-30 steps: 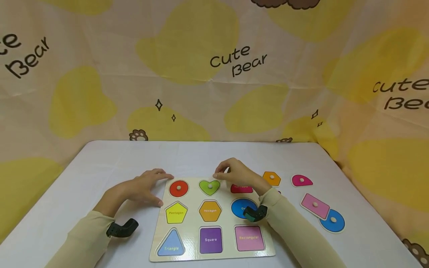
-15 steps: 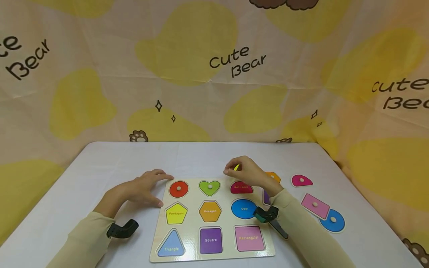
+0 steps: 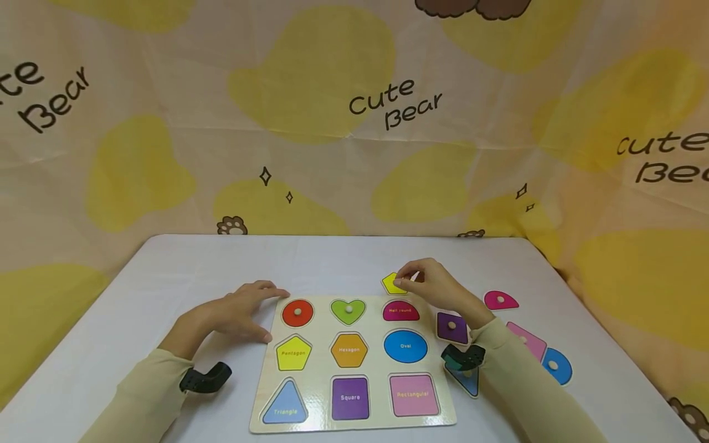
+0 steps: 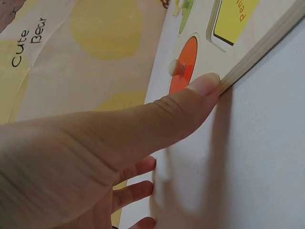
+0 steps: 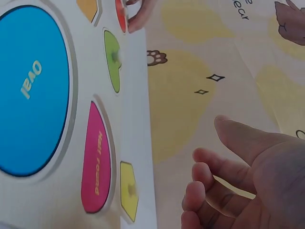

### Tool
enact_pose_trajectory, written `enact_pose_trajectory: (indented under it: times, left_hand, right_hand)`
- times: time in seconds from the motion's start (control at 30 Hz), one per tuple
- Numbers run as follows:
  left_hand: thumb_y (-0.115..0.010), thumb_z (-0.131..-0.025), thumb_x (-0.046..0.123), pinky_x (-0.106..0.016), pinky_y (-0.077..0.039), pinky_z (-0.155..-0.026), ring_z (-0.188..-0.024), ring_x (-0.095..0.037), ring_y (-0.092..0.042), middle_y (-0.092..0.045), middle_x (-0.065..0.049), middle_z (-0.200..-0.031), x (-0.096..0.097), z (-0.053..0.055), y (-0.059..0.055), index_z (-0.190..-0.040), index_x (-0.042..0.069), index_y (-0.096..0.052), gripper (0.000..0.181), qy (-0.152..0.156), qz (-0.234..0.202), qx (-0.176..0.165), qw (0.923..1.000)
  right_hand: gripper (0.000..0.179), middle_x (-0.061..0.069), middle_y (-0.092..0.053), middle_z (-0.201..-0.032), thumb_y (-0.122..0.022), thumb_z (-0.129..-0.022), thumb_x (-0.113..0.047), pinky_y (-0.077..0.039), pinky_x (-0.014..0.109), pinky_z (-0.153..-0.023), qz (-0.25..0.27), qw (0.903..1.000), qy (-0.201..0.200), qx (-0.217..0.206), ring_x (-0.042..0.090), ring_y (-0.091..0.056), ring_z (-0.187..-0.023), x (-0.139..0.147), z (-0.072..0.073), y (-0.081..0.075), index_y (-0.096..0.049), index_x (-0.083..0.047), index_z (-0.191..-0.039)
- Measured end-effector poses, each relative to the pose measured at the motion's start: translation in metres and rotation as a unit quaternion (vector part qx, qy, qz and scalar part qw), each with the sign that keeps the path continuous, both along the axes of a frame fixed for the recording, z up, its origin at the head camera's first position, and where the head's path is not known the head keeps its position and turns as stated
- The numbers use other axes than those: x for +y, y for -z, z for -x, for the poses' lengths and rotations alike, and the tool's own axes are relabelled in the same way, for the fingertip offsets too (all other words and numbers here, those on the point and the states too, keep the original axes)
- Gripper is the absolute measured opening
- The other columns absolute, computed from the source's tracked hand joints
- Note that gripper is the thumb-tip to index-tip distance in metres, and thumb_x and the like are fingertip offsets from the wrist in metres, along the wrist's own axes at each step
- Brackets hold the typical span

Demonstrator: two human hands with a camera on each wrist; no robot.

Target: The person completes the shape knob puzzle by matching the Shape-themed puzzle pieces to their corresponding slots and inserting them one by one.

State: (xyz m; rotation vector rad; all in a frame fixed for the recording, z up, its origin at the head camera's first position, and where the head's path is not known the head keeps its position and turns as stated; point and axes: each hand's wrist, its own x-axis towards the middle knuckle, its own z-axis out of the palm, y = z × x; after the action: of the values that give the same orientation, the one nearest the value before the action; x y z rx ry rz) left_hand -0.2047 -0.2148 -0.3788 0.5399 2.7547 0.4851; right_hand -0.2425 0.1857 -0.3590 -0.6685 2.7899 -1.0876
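- A child's play corner or staged home setup.
- "Cute Bear" cartoon cloth (image 3: 354, 123) hangs behind.
- A shape puzzle board (image 3: 376, 369) lies on the white worktop (image 3: 138, 295).

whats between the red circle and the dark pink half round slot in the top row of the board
The green heart piece sits seated in its slot between the red circle and the half round slot; the head view shows it.

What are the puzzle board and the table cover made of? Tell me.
Puzzle board: probably wood or plywood; the left wrist view shows a pale, layered raw edge under a smooth printed top. Table cover: seemingly thin white cloth or plastic sheet, matte and faintly creased.
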Motion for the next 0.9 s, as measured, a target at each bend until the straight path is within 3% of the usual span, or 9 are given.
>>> enact_pose_trajectory:
  times: [0.47,0.9]
  left_hand:
    - [-0.09,-0.071,0.04,-0.078,-0.037,-0.105,-0.143,-0.048,-0.036,-0.042,-0.02,-0.155,0.002,0.0,0.0,-0.145,0.025,-0.054,0.084,-0.006,-0.001,-0.003,1.0]
    - [-0.091,-0.071,0.04,-0.078,-0.038,-0.104,-0.142,-0.049,-0.036,-0.042,-0.02,-0.155,0.002,-0.002,-0.003,-0.145,0.025,-0.054,0.085,-0.003,0.0,-0.004,1.0]
  right_hand:
    - [0.023,0.013,-0.071,-0.101,-0.069,-0.097,-0.022,-0.051,0.023,-0.07,-0.015,0.9985,0.053,0.002,0.021,-0.055,-0.084,0.045,0.0,0.001,-0.074,-0.003,-0.108]
    - [0.03,0.016,-0.071,-0.107,-0.066,-0.099,-0.025,-0.052,0.023,-0.065,-0.035,0.9968,0.071,-0.011,0.022,-0.057,-0.085,0.091,-0.001,0.0,-0.071,0.001,-0.114]
